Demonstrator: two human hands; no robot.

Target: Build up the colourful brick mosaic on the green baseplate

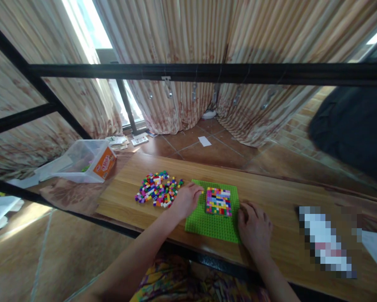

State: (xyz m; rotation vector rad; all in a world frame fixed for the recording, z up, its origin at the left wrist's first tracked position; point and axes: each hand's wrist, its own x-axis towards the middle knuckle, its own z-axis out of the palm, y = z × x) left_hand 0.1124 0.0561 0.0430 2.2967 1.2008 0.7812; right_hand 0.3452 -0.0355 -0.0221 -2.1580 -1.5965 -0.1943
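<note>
Yellow, the small brick (202, 192) sits at the fingertips of the left hand (187, 200), whose thumb and forefinger are closed together on it, just above the left part of the green baseplate (211, 230). It should be very light, stiff and hard to break, but smooth and small enough to slip; a pinch on two opposite sides, leaving studs and underside free, looks the best hold. Just beside it, the block of coloured bricks (219, 201) stands on the baseplate, probably firm under a press. The baseplate is likely stiff yet light, best steadied by its rim

The right hand (256, 222) rests at the baseplate's right edge, fingers loosely bent; whether they grip the edge I cannot tell. Left of the baseplate, the loose brick pile (158, 188) spreads over the wooden table (276, 201). Beyond the table's left end is a clear plastic box (76, 173) with an orange label (105, 162); farther back hang striped curtains (194, 37) behind a black rail (194, 72)
</note>
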